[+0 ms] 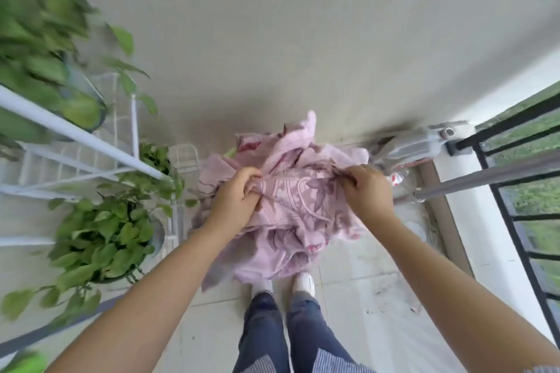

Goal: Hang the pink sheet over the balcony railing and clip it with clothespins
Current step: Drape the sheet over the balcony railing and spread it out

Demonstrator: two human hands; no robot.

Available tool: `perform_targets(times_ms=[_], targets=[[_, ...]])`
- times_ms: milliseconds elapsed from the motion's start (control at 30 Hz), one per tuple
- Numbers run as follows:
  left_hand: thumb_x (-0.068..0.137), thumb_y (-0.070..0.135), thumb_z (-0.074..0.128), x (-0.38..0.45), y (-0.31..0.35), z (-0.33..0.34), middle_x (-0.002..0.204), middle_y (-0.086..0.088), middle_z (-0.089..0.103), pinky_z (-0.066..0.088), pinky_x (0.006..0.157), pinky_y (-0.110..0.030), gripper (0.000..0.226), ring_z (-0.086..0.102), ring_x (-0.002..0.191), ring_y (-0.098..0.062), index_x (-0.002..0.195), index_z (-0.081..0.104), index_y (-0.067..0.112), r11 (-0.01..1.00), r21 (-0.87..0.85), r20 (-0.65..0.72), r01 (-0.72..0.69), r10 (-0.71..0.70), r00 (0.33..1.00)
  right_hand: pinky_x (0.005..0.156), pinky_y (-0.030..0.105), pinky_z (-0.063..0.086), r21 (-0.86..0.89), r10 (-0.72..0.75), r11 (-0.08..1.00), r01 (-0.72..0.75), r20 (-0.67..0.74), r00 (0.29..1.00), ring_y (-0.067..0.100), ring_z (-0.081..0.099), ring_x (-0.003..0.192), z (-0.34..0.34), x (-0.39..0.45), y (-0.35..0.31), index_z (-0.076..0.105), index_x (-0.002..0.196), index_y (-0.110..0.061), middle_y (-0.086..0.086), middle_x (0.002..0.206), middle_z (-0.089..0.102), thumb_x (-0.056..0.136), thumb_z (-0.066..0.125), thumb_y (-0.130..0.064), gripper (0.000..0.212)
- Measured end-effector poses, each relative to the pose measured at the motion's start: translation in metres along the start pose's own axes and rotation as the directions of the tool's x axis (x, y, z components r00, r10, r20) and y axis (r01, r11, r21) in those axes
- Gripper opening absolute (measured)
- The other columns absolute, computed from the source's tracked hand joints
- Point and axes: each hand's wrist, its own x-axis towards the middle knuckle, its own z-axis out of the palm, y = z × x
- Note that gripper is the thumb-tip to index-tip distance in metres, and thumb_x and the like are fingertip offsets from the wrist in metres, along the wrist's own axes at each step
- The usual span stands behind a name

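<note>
Both hands clutch the bunched pink sheet (291,200) at frame centre: left hand (235,201) closed on fabric at 9 o'clock, right hand (365,191) pinching its edge at 3 o'clock. The black balcony railing (515,179) stands farther toward 3 o'clock.

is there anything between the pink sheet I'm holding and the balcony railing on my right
Nothing solid blocks the way. Both hands, left hand and right hand, hold the bunched pink sheet in front of you. The black railing stands apart to the right. Only a grey horizontal pole crosses just inside it, so lift over that.
</note>
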Motion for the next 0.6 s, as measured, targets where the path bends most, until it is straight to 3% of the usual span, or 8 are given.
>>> perform_targets(times_ms=[67,133,233,333,400,500,600], targets=[[0.081,-0.014,0.043,-0.008,0.040,-0.021,0.077,-0.005,0.056,0.037,0.044,-0.004,0.035,0.049,0.045,0.007,0.099,0.054,0.014,0.980,-0.201,-0.076,-0.010,-0.005,0.997,0.055,0.030,0.024,0.118,0.056,0.992,-0.049,-0.062,0.997,0.036,0.057,0.072,-0.037,0.002,-0.020,0.064,0.077,0.007,0.028,0.078,0.063,0.080,0.056,-0.004,0.014],[0.083,-0.015,0.040,-0.018,0.076,-0.040,0.067,0.000,0.053,0.032,0.038,-0.003,0.036,0.046,0.034,0.005,0.084,0.051,0.019,0.943,-0.331,-0.078,-0.036,0.010,0.997,0.058,0.037,0.028,0.203,0.099,0.976,-0.075,-0.109,0.989,0.037,0.059,0.074,-0.073,0.002,-0.035,0.064,0.078,0.007,0.026,0.077,0.064,0.080,0.058,-0.005,0.014],[0.083,-0.018,0.038,-0.028,0.119,-0.071,0.068,0.004,0.056,0.030,0.037,-0.006,0.044,0.045,0.032,0.004,0.075,0.052,0.023,0.871,-0.469,-0.070,-0.145,0.127,0.989,0.057,0.034,0.036,0.282,0.117,0.957,-0.061,-0.187,0.975,0.035,0.059,0.072,-0.127,-0.004,-0.056,0.065,0.077,0.006,0.027,0.073,0.063,0.079,0.059,-0.008,0.015],[0.081,-0.019,0.036,-0.038,0.162,-0.099,0.052,0.007,0.064,0.036,0.048,-0.016,0.047,0.049,0.042,-0.004,0.071,0.061,0.020,0.747,-0.622,-0.085,-0.235,0.233,0.969,0.057,0.030,0.036,0.330,0.110,0.944,0.007,-0.335,0.936,0.037,0.056,0.071,-0.185,-0.027,-0.081,0.063,0.077,0.010,0.033,0.076,0.061,0.078,0.057,-0.005,0.016],[0.078,-0.013,0.038,-0.050,0.195,-0.115,0.051,0.006,0.066,0.039,0.052,-0.018,0.043,0.052,0.048,-0.009,0.067,0.066,0.018,0.637,-0.718,-0.079,-0.281,0.326,0.942,0.056,0.029,0.035,0.367,0.134,0.929,0.047,-0.452,0.882,0.035,0.052,0.065,-0.222,-0.048,-0.103,0.063,0.077,0.010,0.033,0.075,0.061,0.078,0.057,-0.003,0.015],[0.071,0.009,0.051,-0.078,0.247,-0.137,0.054,0.005,0.065,0.045,0.054,-0.018,0.019,0.056,0.051,-0.008,0.070,0.067,0.018,0.490,-0.785,-0.072,-0.378,0.534,0.842,0.052,0.026,0.029,0.416,0.207,0.906,0.084,-0.606,0.768,0.017,0.037,0.058,-0.277,-0.081,-0.139,0.062,0.073,0.009,0.027,0.058,0.052,0.077,0.057,-0.006,0.016],[0.081,0.014,0.061,-0.115,0.302,-0.154,0.053,0.011,0.064,0.046,0.058,-0.020,0.016,0.055,0.055,-0.005,0.070,0.065,0.025,0.385,-0.709,-0.197,-0.591,0.697,0.690,0.042,0.021,0.022,0.394,0.251,0.912,0.118,-0.761,0.599,0.004,0.029,0.047,-0.338,-0.119,-0.171,0.055,0.049,-0.005,-0.003,0.038,0.035,0.075,0.056,-0.007,0.026]])
